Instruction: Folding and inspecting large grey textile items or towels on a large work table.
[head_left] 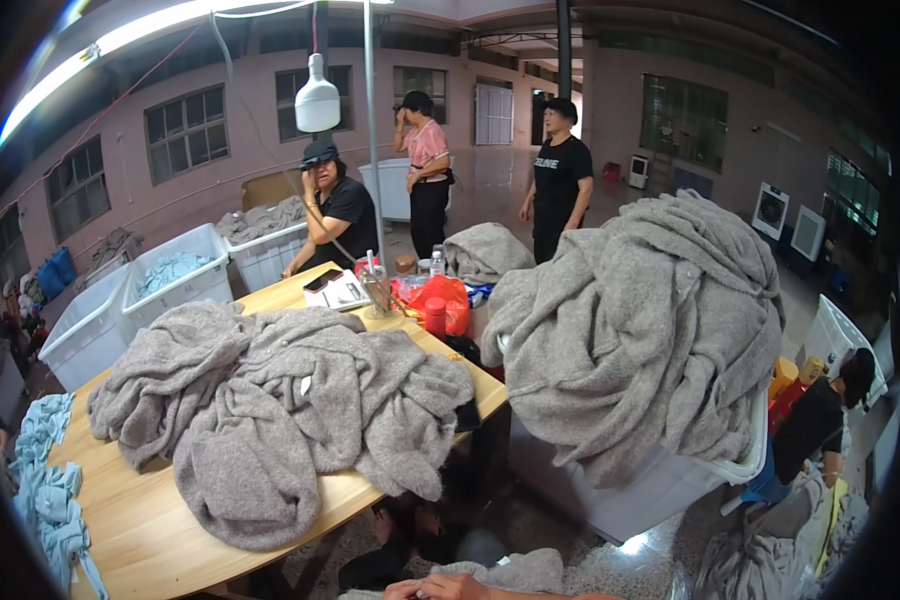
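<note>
At the lower edge of the view, a grey knitted garment (510, 573) is gripped by a hand (440, 588); which hand it is cannot be told, and its fingers are seen curled onto the fabric. Only this one hand is seen. Just above, a heap of grey knitwear (280, 410) is spread over the wooden worktop (150, 540). To the right, a white bin (660, 490) is piled high with more grey garments (640, 330). Light blue pieces (50, 480) are laid along the worktop's left end. Beyond, three people (560, 170) are seen near white crates (175, 275).
</note>
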Tool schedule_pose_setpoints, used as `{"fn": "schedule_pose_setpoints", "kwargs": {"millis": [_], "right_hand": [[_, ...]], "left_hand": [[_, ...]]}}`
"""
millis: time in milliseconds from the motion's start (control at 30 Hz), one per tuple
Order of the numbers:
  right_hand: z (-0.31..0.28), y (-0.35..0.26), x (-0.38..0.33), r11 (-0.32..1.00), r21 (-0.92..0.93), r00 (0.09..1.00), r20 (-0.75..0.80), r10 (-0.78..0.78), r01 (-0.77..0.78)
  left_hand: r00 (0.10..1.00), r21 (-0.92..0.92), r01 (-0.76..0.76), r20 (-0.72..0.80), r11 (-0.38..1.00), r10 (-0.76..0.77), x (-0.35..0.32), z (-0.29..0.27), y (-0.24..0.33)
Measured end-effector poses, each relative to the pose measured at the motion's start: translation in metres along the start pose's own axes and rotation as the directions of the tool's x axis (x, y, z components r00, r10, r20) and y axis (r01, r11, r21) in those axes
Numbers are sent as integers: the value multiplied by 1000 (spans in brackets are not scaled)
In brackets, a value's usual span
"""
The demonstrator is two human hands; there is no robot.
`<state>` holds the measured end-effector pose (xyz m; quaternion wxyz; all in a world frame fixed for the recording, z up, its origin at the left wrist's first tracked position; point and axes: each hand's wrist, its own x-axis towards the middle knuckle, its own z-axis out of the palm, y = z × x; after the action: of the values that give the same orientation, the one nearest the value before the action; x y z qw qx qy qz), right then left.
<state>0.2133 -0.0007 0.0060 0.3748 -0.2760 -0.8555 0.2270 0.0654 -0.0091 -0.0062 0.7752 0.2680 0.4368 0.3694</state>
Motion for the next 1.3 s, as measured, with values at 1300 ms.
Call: {"fn": "schedule_pose_setpoints", "kwargs": {"millis": [1300], "right_hand": [[26,23,-9,763,156,767,293,570,-627]], "left_hand": [[716,801,-331,-131,499,686,-5,-14,-50]]}}
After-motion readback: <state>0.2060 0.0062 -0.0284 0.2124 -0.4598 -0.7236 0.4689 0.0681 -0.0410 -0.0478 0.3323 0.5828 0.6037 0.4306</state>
